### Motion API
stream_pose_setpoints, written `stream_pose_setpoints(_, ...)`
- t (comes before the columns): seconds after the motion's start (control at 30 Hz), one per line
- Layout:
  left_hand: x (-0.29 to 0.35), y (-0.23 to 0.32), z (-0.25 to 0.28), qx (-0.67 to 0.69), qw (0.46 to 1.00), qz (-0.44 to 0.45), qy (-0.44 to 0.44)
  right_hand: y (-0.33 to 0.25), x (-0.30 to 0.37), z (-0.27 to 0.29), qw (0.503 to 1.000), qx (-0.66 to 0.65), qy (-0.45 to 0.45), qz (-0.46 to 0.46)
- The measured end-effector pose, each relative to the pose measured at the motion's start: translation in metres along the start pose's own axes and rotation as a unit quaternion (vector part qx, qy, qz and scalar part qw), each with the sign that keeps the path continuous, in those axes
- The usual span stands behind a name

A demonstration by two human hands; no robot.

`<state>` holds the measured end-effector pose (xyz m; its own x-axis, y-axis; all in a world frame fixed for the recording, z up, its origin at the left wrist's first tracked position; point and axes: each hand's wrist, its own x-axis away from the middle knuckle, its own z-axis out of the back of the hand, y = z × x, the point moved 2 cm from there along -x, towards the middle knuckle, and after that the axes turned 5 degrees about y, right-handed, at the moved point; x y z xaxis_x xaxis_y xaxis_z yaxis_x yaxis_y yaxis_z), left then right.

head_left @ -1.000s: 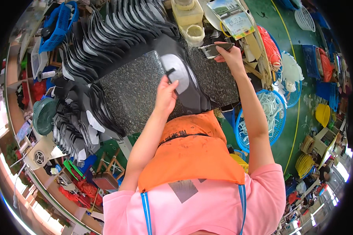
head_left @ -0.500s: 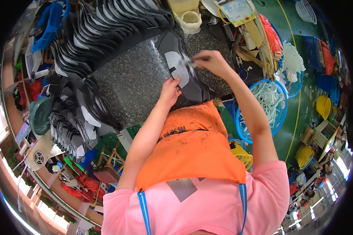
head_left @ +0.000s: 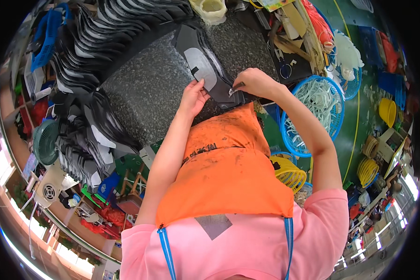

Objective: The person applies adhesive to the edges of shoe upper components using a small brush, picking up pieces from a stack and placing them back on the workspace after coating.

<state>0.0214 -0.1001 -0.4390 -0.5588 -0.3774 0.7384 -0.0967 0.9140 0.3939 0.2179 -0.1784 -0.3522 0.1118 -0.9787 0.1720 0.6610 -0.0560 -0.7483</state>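
Observation:
A black, flat, curved material piece (head_left: pixel 185 41) with a grey-white patch (head_left: pixel 201 69) lies on top of a few similar pieces on the speckled work surface (head_left: pixel 142 88). The fingers of my left hand (head_left: pixel 194 97) close on its left edge, thumb on top beside the patch. My right hand (head_left: pixel 256 84) grips a small brush (head_left: pixel 237 87) by its dark handle. The brush's pale tip meets the near end of the black piece, on its right side. My right fingers hide most of the handle.
Overlapping black pieces with pale bands (head_left: pixel 109 44) line the far left; more black pieces (head_left: pixel 105 122) hang over the left edge. A pale-coated pot (head_left: pixel 213 6) stands at the far edge. To the right, a blue basket (head_left: pixel 284 135) holds white strips. An orange apron (head_left: pixel 224 186) covers my front.
My right hand has brought the brush from the grey-white patch nearer to me, to the piece's near end. My left hand still holds the edge. The whole view has shifted slightly.

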Motion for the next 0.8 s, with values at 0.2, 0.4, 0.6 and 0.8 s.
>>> stream_pose_setpoints(0.2,0.001,-0.003,-0.01,-0.008,1.0,0.002,-0.011,-0.015,-0.086,0.017,0.98,-0.01,0.198,0.019)
stream_pose_setpoints(0.4,0.03,0.034,-0.015,0.087,0.995,-0.041,0.001,0.01,-0.134,0.048,0.932,0.16,0.287,-0.152)
stream_pose_setpoints(0.6,0.081,0.113,-0.03,0.072,0.977,-0.18,-0.089,0.082,-0.144,0.101,0.915,0.201,0.283,-0.205)
stream_pose_setpoints(0.8,0.148,0.224,0.124,0.088,0.878,-0.465,0.071,0.037,-0.14,0.111,0.872,0.261,0.32,-0.262)
